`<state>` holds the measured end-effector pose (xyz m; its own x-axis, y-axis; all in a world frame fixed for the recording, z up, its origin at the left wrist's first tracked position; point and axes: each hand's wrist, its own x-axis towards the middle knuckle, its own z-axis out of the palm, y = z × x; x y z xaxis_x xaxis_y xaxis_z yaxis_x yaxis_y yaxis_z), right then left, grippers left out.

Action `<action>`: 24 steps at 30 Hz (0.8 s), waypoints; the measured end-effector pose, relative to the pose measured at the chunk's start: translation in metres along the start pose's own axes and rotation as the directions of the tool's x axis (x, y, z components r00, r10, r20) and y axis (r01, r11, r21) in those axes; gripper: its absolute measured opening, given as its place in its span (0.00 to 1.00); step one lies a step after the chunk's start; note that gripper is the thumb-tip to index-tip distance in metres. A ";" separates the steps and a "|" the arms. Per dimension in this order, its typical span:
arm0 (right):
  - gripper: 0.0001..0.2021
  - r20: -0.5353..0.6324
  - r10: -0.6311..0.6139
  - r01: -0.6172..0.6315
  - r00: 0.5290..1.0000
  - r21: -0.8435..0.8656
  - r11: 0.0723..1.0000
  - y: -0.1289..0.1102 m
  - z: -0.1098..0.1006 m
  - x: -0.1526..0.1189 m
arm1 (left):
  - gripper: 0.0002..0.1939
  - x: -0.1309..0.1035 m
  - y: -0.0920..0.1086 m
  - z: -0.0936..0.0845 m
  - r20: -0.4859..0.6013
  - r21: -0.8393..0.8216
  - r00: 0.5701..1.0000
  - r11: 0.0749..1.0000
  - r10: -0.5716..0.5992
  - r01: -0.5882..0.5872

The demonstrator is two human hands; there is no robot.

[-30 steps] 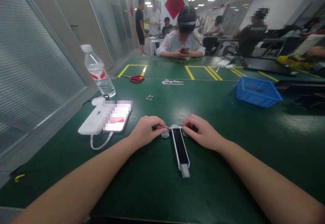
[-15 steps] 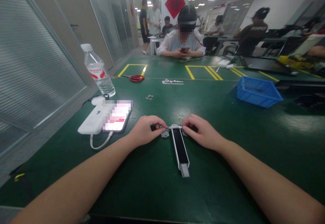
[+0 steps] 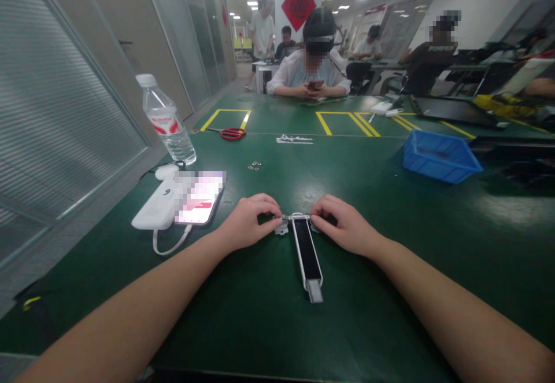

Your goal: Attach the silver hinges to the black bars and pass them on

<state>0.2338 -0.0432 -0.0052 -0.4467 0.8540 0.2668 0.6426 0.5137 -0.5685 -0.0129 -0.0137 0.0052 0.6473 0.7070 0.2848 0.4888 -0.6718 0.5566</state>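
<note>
A long black piece with a white frame [image 3: 308,250] lies on the green table, a grey tab at its near end. Across its far end runs a thin metal rod [image 3: 299,217]. My left hand [image 3: 251,221] pinches the rod's left end, over a small metal bracket [image 3: 281,229]. At the right end of the rod, my right hand [image 3: 340,224] has its thumb and fingers pressed together on it. Another metal bracket [image 3: 315,228] is partly hidden beneath those fingertips.
A power bank [image 3: 151,206], a lit phone [image 3: 202,198] and a water bottle [image 3: 168,122] stand left. Small rings [image 3: 254,166], red scissors [image 3: 233,134] and white strips [image 3: 295,139] lie farther off. A blue bin [image 3: 441,157] sits right. A person [image 3: 316,70] sits opposite.
My left fingertips have shifted slightly left, showing more metal at the rod's left end. My right hand is nearly still. In the background, a standing person in dark clothes is no longer visible.
</note>
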 end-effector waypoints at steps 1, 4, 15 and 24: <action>0.05 -0.001 -0.001 0.001 1.000 -0.001 1.000 0.000 0.000 0.000 | 0.04 0.000 0.000 0.000 -0.003 0.000 1.000 1.000 -0.001 0.001; 0.05 0.003 0.001 -0.001 1.000 -0.006 1.000 0.000 0.000 0.000 | 0.04 0.000 0.001 0.001 -0.014 0.008 1.000 1.000 0.003 -0.003; 0.05 0.005 0.009 -0.009 1.000 -0.005 1.000 -0.001 -0.001 0.000 | 0.03 0.000 -0.001 0.003 -0.037 0.018 0.999 1.000 0.015 -0.014; 0.05 0.003 0.011 -0.011 1.000 -0.011 1.000 0.000 0.000 0.000 | 0.04 -0.001 -0.001 0.004 -0.024 0.010 1.000 1.000 0.001 -0.001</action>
<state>0.2338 -0.0434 -0.0048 -0.4410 0.8596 0.2581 0.6546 0.5048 -0.5628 -0.0115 -0.0142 0.0016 0.6337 0.7112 0.3044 0.4938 -0.6748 0.5485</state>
